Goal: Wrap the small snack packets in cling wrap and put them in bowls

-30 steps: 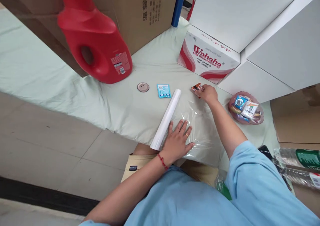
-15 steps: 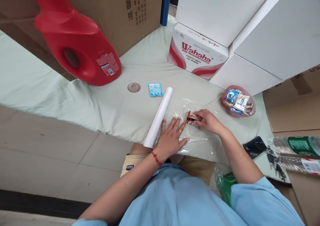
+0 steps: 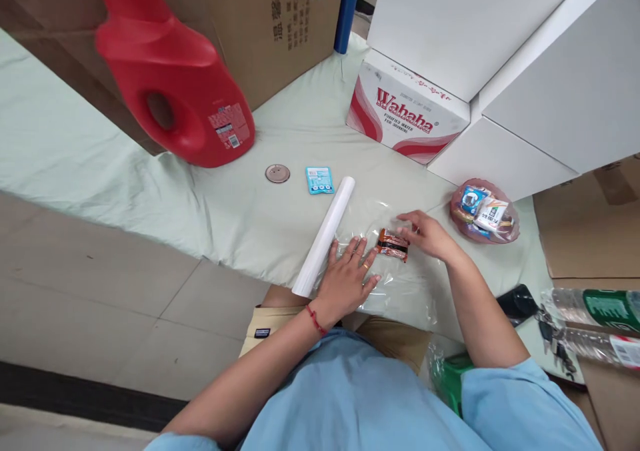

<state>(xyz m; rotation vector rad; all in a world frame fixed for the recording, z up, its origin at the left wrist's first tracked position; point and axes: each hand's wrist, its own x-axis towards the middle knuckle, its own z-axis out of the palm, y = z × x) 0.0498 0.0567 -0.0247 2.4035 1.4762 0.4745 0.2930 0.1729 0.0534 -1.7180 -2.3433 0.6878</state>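
My left hand (image 3: 346, 279) lies flat with fingers spread on a sheet of clear plastic film (image 3: 400, 284). Along its left side runs a white roll (image 3: 324, 236), resting at a slant on the table. A small snack packet in an orange-brown wrapper with a dark band (image 3: 393, 245) lies on the film, just right of my left fingers. Over the packet's right edge hovers my right hand (image 3: 424, 235), its fingers apart and not closed on the packet. Whether a fingertip still touches the wrapper I cannot tell.
Beyond the roll lie a blue sachet (image 3: 319, 180) and a round brown disc (image 3: 277, 173). A red jug (image 3: 190, 98) stands at the left. To the right are a pink bowl of wrapped snacks (image 3: 511, 230), a Wahaha box (image 3: 400, 114), keys (image 3: 557, 344) and plastic bottles (image 3: 595, 304).
My right hand has let go of the snack packet and drawn slightly up and right, its fingers parting. The packet now lies on the film. My left hand stays pressed flat.
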